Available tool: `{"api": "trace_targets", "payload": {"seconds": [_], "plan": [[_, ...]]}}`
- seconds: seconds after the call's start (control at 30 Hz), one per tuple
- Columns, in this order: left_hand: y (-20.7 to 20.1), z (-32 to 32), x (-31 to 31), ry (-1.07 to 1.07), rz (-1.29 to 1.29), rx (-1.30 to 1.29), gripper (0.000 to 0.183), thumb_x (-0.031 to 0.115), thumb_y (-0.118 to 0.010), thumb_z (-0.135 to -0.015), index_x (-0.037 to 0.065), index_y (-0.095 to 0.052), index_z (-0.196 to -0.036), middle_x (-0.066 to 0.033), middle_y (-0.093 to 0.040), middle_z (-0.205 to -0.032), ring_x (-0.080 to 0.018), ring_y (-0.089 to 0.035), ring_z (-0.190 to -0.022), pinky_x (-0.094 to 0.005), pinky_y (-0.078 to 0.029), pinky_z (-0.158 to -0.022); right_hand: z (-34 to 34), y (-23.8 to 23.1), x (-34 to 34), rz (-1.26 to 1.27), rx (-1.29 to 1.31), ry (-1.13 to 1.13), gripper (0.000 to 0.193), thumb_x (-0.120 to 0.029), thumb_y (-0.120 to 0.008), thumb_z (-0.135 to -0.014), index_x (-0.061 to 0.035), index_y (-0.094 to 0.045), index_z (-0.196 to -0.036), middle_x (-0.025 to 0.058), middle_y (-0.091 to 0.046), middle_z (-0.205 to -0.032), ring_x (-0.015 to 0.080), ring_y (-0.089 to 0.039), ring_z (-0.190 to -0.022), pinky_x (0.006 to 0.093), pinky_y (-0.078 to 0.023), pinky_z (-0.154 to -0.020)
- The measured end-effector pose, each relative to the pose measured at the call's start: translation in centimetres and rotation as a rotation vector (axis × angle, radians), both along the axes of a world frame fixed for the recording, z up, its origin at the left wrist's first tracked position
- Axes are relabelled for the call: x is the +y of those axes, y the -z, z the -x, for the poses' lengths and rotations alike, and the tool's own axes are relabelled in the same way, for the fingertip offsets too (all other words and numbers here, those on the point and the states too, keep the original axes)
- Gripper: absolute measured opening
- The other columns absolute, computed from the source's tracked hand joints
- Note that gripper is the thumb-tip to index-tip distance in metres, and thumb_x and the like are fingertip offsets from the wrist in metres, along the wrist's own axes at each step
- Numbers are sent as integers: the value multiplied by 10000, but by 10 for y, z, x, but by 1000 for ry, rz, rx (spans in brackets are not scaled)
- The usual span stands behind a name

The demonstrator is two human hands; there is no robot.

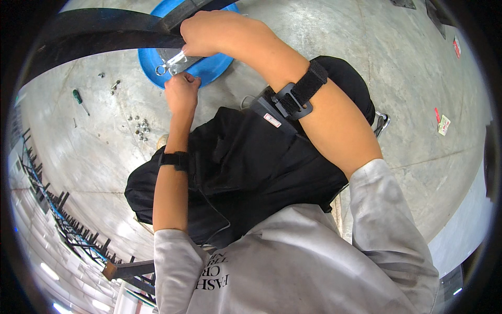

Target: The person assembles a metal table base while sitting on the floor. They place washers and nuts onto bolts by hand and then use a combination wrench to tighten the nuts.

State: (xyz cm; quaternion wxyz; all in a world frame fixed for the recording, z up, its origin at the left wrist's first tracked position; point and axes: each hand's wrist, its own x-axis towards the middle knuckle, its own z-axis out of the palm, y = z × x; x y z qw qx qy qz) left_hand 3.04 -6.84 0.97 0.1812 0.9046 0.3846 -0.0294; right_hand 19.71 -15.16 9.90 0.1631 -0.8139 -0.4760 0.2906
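Observation:
My right hand (209, 32) reaches in from the right and is closed beside the black metal beams (110, 29). From its fingers sticks out a shiny silver wrench (173, 61) with a ring end, pointing down and left. Just below the ring end is my left hand (181, 94), its fingers curled together in a closed grip. What sits between those fingers, if anything, is hidden. Beneath the beams and both hands lies a round blue basin (212, 73), with a flat grey piece (183, 62) partly visible over it.
On the concrete floor at the left lie a green-handled screwdriver (78, 97), several small metal nuts (141, 129) and a bolt (114, 86). A paper label (444, 125) lies far right. My black-clad legs (246, 152) sit close below the hands.

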Motion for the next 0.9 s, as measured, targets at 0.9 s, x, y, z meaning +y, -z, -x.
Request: {"api": "trace_targets", "payload": {"seconds": [0.9], "plan": [[-58,37,7,-838,1128,-771,125,93,-625,-797,-20,-602,-845,-94,-624,-776,-173,-602,-710,-257,-473,-628,2,18,0,-162,49,-6,298,-194,-563,-718,-49,-688,-946,202,-656,-932,349,-645,-874,437,-507,-763]]}}
